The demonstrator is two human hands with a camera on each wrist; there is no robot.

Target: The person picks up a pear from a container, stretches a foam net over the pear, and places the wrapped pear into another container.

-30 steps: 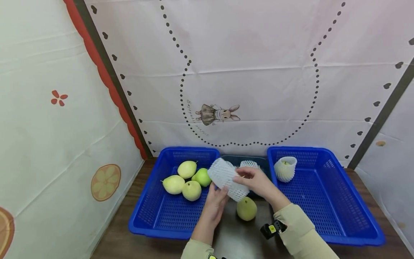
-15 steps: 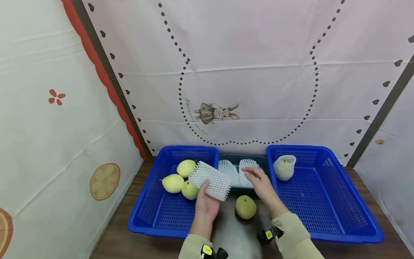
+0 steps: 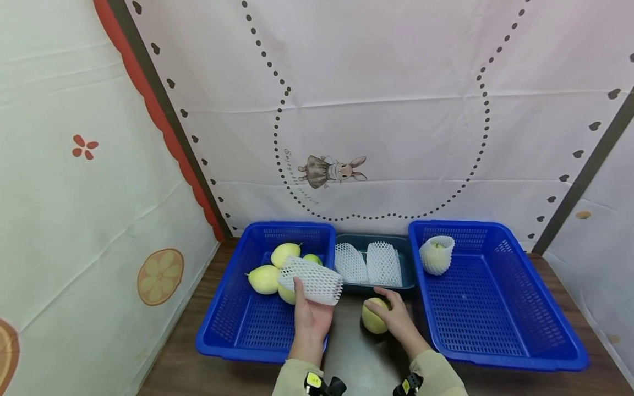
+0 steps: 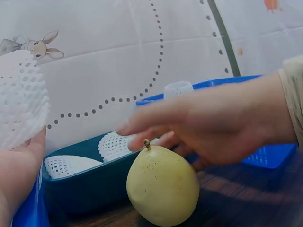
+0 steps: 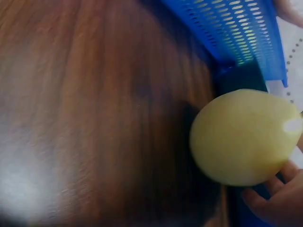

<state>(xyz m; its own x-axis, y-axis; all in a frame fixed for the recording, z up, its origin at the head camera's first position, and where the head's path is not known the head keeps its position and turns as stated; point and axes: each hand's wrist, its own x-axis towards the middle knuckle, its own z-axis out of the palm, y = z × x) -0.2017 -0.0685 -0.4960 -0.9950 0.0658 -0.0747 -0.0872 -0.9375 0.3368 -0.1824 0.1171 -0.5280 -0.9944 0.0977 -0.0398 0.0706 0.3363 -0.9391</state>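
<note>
My left hand [image 3: 312, 322] holds a flattened white foam fruit net [image 3: 313, 280] with the thumb across its front, over the left basket's right side. The same foam net [image 4: 21, 99] shows at the left edge of the left wrist view. A yellow-green pear [image 3: 372, 318] stands stem-up on the table between the baskets. Beside and partly over it is my right hand [image 3: 398, 322], thumb and fingers spread around its right side. In the right wrist view the fingertips lie right at the side of the pear [image 5: 244, 139]. Motion blurs that hand in the left wrist view.
The left blue basket [image 3: 218, 330] has several pears [image 3: 263, 279] in it. In the right blue basket [image 3: 559, 335] sits a pear in a foam net [image 3: 437, 255]. Between them at the back, a dark green tray [image 3: 408, 258] contains more foam nets [image 3: 383, 264]. White patterned cloth hangs behind.
The right hand has let go of the foam net and come down to the pear on the table. The left hand has carried the net left, over the left basket.
</note>
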